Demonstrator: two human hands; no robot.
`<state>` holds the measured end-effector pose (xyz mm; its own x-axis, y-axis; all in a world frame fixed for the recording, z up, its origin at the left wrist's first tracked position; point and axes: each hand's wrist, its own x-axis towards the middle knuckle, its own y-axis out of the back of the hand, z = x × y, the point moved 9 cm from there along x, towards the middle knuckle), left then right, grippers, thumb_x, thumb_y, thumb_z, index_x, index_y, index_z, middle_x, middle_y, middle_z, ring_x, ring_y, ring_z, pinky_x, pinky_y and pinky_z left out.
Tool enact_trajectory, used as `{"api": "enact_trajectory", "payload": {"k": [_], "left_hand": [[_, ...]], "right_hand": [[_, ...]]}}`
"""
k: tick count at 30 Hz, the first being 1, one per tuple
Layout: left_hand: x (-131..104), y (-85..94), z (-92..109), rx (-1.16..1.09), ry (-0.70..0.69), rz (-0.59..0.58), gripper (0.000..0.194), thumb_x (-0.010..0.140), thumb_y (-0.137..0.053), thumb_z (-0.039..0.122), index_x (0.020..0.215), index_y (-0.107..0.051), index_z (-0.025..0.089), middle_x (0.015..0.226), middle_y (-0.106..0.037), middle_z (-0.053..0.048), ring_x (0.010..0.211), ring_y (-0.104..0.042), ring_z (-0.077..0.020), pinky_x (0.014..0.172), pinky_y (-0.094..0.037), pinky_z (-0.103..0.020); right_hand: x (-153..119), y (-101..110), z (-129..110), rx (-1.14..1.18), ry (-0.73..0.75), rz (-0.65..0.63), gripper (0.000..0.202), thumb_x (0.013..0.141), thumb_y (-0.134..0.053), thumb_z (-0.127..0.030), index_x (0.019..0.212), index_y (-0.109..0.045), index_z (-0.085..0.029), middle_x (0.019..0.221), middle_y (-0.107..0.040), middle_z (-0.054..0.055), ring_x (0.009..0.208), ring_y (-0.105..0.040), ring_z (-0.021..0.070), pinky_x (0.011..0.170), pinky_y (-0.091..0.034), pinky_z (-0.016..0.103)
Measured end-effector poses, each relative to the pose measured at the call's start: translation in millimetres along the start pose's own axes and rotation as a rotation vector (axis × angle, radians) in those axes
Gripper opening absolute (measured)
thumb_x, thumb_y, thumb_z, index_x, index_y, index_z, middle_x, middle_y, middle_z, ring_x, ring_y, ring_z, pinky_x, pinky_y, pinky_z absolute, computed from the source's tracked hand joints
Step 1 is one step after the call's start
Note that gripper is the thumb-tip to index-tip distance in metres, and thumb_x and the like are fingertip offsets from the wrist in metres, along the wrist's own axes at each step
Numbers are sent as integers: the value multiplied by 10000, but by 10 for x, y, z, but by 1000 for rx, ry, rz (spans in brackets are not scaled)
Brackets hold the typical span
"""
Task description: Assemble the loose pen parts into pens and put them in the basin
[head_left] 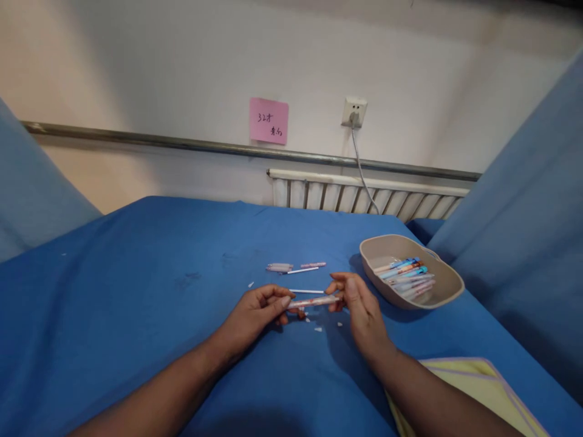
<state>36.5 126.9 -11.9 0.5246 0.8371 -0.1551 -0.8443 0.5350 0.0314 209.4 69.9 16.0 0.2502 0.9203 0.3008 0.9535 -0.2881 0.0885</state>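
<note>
A pen [314, 301] with a pale barrel and a reddish pattern lies level between my hands. My left hand [262, 308] pinches its left end between thumb and fingers. At its right end, my right hand [357, 303] has its fingers curled about the tip. Just beyond the pen, a thin white refill [307, 291] rests on the blue cloth. Farther back are a patterned pen part [313, 264], another thin white refill [303, 271] and pale pen barrels [279, 267]. Small white scraps [318, 329] are scattered beneath my hands.
To the right stands a beige basket [387, 243] holding several pens [410, 276]. A yellow cloth [469, 388] with a purple edge lies at front right. Behind the blue-covered table [136, 291] are a radiator [328, 193], a pipe and a plugged-in socket [354, 113]. Blue curtains hang on both sides.
</note>
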Motion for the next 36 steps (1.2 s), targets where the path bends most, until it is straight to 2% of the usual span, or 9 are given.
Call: {"api": "enact_trajectory", "payload": {"k": [3,7,11,18,28,33,36], "left_hand": [[16,32,-7,-80,34,28,310,762,-649,404,894,-615,125,731,-664,-41,540,-514,-95,540,-414,-223],[14,8,-17,-99,63,23,343,761,-651,424,911,-630,116,737,-671,-48,530,-504,-92,509,-387,-211],[4,-42,-20,-94,85,5,357,747,-661,446,881,-636,116,774,-675,-57,523,-493,-87,491,-376,-207],[-12,-138,-58,-71,89,-64,372,760,-638,485,847,-636,124,753,-660,-51,505,-492,-85,474,-373,-199],[-68,-284,-42,57,55,-192,398,800,-571,523,857,-620,131,753,-646,-37,519,-514,-88,512,-393,-211],[-80,-317,-51,66,33,-232,363,801,-582,498,819,-603,136,667,-618,-12,481,-478,-78,509,-388,-210],[-82,-305,-51,64,30,-226,366,803,-575,501,828,-600,137,678,-624,-16,482,-478,-80,512,-389,-212]], "right_hand": [[50,45,141,228,-112,79,381,915,-370,-481,989,-567,-164,732,-587,7,540,-515,102,554,-427,242],[54,-61,159,308,-139,11,311,838,-529,-428,991,-583,-163,689,-582,-13,506,-501,91,521,-408,229],[25,-149,48,347,-80,-58,295,822,-553,-392,1009,-570,-164,717,-587,0,547,-523,103,539,-433,239],[-10,-284,26,341,-84,-108,263,797,-608,-402,928,-579,-175,669,-569,-19,542,-502,93,493,-432,207],[-29,-240,-17,175,4,-99,215,838,-563,-375,875,-579,-163,694,-587,-2,583,-509,99,521,-426,206],[-35,-181,-59,112,56,-63,280,885,-488,-373,1051,-582,-168,756,-614,17,589,-537,105,544,-444,223],[-27,-128,-102,70,85,-31,310,898,-457,-382,1067,-614,-174,723,-609,10,556,-534,101,547,-448,230]]}}
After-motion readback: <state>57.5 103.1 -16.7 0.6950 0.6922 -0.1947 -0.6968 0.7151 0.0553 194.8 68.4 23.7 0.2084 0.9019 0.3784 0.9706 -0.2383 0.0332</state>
